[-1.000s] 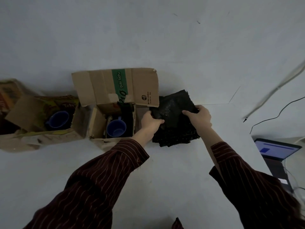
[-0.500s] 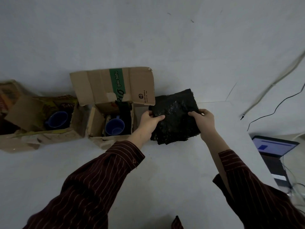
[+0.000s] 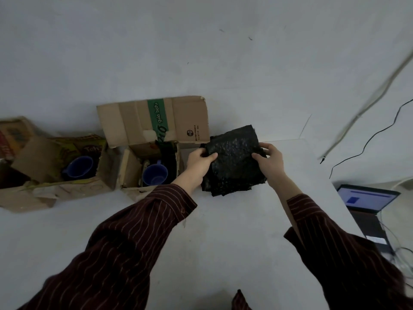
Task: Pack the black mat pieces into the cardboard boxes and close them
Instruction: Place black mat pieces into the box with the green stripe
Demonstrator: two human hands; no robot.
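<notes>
Here the left hand [image 3: 200, 162] pinches the left edge of the black mat pieces [image 3: 234, 162], thumb on top, and the right hand [image 3: 272, 163] curls round their right edge. The stack is over the white tabletop [image 3: 212, 238], just right of the open cardboard box [image 3: 138, 123] with the green stripe, which holds a blue mug [image 3: 154, 176]. A 2nd open box [image 3: 40, 157] stands further left.

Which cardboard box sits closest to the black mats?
The brown cardboard box with the green-striped flap, right beside the black mat pieces; the yellow-printed cardboard box stands farther left.
</notes>
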